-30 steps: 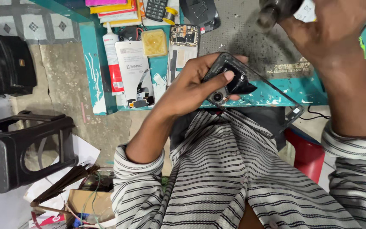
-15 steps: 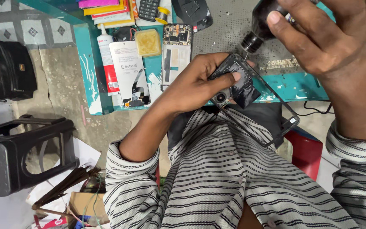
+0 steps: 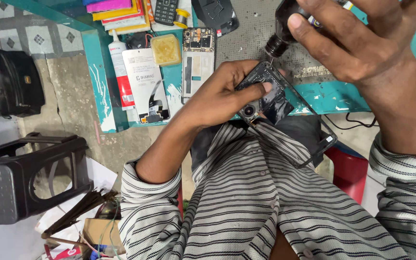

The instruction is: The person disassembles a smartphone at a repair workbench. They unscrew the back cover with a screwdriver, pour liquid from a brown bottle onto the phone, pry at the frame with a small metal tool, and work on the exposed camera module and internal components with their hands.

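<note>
My left hand point(image 3: 227, 94) grips a black phone frame point(image 3: 285, 113) with its camera module facing up, held over my lap at the edge of the teal workbench point(image 3: 335, 94). My right hand point(image 3: 357, 41) holds a small dark bottle point(image 3: 285, 24) tilted nozzle-down. The nozzle tip sits just above the top corner of the frame, close to my left fingers.
On the bench lie an opened phone body point(image 3: 198, 62), a white packaged part point(image 3: 145, 84), a white tube point(image 3: 120, 67), a yellow pad point(image 3: 166, 49), a keypad phone point(image 3: 165, 10) and coloured books point(image 3: 114, 12). A black stool point(image 3: 25, 178) and black bag point(image 3: 6, 82) stand on the floor at left.
My right hand has come down and leftward with the bottle, bringing its nozzle from above the bench to the top corner of the frame. My left hand kept its hold.
</note>
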Demonstrator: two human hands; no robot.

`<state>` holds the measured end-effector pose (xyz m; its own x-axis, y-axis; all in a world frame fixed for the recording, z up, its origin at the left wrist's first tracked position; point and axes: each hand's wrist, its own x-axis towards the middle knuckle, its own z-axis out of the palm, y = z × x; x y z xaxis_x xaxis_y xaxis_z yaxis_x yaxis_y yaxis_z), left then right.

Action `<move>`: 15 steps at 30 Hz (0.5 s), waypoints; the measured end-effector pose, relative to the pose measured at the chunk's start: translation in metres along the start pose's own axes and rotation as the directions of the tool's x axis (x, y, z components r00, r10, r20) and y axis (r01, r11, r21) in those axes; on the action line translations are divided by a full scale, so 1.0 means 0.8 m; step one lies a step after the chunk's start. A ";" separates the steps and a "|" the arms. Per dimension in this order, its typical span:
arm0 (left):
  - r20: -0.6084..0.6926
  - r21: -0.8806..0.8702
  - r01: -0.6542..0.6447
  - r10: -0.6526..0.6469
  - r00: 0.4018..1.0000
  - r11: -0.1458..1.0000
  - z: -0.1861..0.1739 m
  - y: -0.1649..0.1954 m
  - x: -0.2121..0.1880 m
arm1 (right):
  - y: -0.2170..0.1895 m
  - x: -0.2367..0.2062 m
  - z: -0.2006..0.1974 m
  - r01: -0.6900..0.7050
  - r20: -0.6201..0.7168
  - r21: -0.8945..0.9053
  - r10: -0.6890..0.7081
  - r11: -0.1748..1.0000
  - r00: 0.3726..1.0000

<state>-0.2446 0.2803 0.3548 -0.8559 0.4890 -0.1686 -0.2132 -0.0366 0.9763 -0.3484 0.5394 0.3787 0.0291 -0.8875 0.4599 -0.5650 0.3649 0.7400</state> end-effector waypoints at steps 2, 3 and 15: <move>0.009 -0.043 -0.038 0.039 0.999 0.998 0.000 0.000 0.000 | 0.002 0.003 -0.001 0.003 -0.018 0.010 -0.003 1.000 1.000; 0.014 -0.064 -0.056 0.057 0.998 0.996 -0.001 0.000 0.002 | 0.003 0.005 -0.002 0.003 -0.027 0.015 -0.003 1.000 1.000; 0.010 -0.073 -0.085 0.085 0.996 0.994 -0.007 -0.017 0.003 | -0.003 -0.008 -0.007 -0.215 0.003 0.335 0.227 0.917 0.974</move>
<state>-0.2463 0.2773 0.3405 -0.8664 0.4923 -0.0832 -0.1738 -0.1411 0.9746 -0.3426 0.5457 0.3764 -0.1024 -0.7824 0.6143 -0.8011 0.4310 0.4153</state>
